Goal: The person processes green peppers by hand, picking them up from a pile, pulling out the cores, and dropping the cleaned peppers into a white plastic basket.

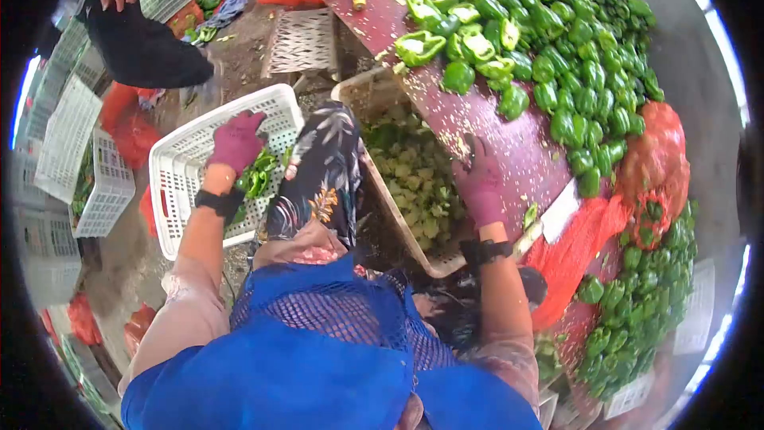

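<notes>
In the head view, my only feed, I look down on a seated person in a blue apron (334, 366). A maroon bench (509, 161) rises on the right, strewn with pale seeds and heaped with whole green bell peppers (589, 95). Cut-open bell peppers (419, 48) lie near its inner edge, above a tan crate (442, 269) of pale green scraps (418, 191).

As I judge it, a pepper nudged at that edge could drop among the scraps, since I see no lip there. The heap could slide if one were pulled from low down, and the seeds may make the bench slippery. The white basket (169, 227) looks tilted beside the left knee, so a shift of the leg might tip it.

The left hand (236, 141), in a maroon glove, reaches inside this basket, back upward, fingers partly curled. Green pepper pieces (256, 177) lie in the basket just beside the palm; I cannot tell whether the fingers pinch any.

The right hand (481, 183), gloved alike, is at the bench edge beside the crate. Its fingers are loosely parted, a gap between them, and I see nothing held; whether the fingertips touch the bench is unclear to me.
</notes>
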### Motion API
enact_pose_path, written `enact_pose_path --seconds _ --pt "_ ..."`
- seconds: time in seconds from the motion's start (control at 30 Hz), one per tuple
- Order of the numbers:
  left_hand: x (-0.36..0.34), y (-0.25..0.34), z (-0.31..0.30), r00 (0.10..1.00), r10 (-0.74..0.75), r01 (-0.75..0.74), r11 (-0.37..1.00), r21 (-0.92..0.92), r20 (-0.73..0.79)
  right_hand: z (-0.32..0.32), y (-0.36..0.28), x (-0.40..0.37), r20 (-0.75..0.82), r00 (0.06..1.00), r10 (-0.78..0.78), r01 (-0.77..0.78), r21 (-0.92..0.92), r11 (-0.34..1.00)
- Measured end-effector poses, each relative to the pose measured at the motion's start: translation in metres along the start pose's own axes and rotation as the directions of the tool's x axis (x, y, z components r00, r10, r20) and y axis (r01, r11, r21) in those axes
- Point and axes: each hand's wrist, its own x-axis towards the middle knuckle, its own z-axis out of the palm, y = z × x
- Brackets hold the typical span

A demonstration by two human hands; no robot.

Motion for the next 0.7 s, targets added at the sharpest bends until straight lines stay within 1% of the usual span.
enact_pose_path --seconds 0.03,0.1,0.13,0.17,0.2,0.23,0.27,0.3,0.33,0.37,0.4,0.5,0.53,0.63,0.67,0.7 --pt "-0.008 -0.006 0.007 0.999 -0.032 0.032 0.999 -0.017 -0.028 -0.002 -0.006 0.018 0.018 0.999 -0.044 0.045 -0.066 0.997" --pt "-0.014 -0.01 0.031 0.994 -0.054 0.038 0.986 -0.164 -0.096 -0.001 -0.016 0.066 0.064 0.987 -0.147 0.156 -0.18 0.971" --pt "-0.02 -0.007 0.036 0.994 -0.032 -0.012 0.921 -0.39 -0.105 0.018 -0.002 0.095 0.05 0.978 -0.202 0.208 -0.256 0.944" --pt "-0.026 -0.003 0.037 0.99 -0.043 -0.044 0.812 -0.582 -0.136 0.021 -0.001 0.121 0.096 0.975 -0.203 0.222 -0.292 0.93" --pt "-0.018 0.004 0.047 0.988 -0.102 0.041 0.899 -0.436 -0.118 0.047 0.035 0.154 0.172 0.957 -0.234 0.278 -0.303 0.911" --pt "-0.024 0.01 0.034 0.983 -0.185 0.159 0.866 -0.474 -0.009 0.058 0.04 0.184 0.215 0.951 -0.222 0.282 -0.305 0.91" --pt "-0.029 0.01 0.067 0.904 -0.06 -0.131 0.904 -0.407 -0.424 0.06 0.037 0.201 0.251 0.953 -0.171 0.247 -0.312 0.917" --pt "-0.02 0.01 0.09 0.931 -0.092 -0.072 0.903 -0.424 -0.353 0.063 0.031 0.216 0.292 0.952 -0.095 0.195 -0.337 0.921" --pt "-0.035 0.008 0.039 0.99 -0.094 0.024 0.847 -0.53 -0.104 0.067 0.021 0.223 0.329 0.944 -0.025 0.151 -0.365 0.919" --pt "-0.043 0.007 0.024 0.987 -0.099 0.027 0.882 -0.471 -0.129 0.053 -0.022 0.224 0.416 0.895 0.159 0.066 -0.477 0.876" --pt "-0.046 0.009 0.018 0.994 -0.104 0.081 0.872 -0.483 -0.022 0.055 -0.021 0.222 0.388 0.895 0.22 0.043 -0.567 0.823" --pt "-0.054 -0.003 0.029 0.986 -0.167 0.151 0.834 -0.531 0.018 0.087 0.031 0.235 0.344 0.934 0.096 0.087 -0.481 0.873" --pt "-0.052 -0.006 0.039 0.983 -0.181 0.152 0.837 -0.525 -0.003 0.073 0.007 0.218 0.298 0.948 0.114 0.055 -0.504 0.862" --pt "-0.042 -0.005 0.049 0.945 -0.256 0.106 0.831 -0.546 -0.205 0.053 0.017 0.191 0.169 0.976 0.138 -0.047 -0.455 0.889" --pt "-0.041 -0.001 0.025 0.927 -0.284 0.091 0.805 -0.586 -0.245 0.067 0.079 0.21 0.164 0.96 0.225 -0.187 -0.223 0.957" --pt "-0.037 0.001 0.009 0.91 -0.299 0.031 0.74 -0.672 -0.287 0.053 0.087 0.191 0.132 0.969 0.209 -0.209 -0.016 0.978"
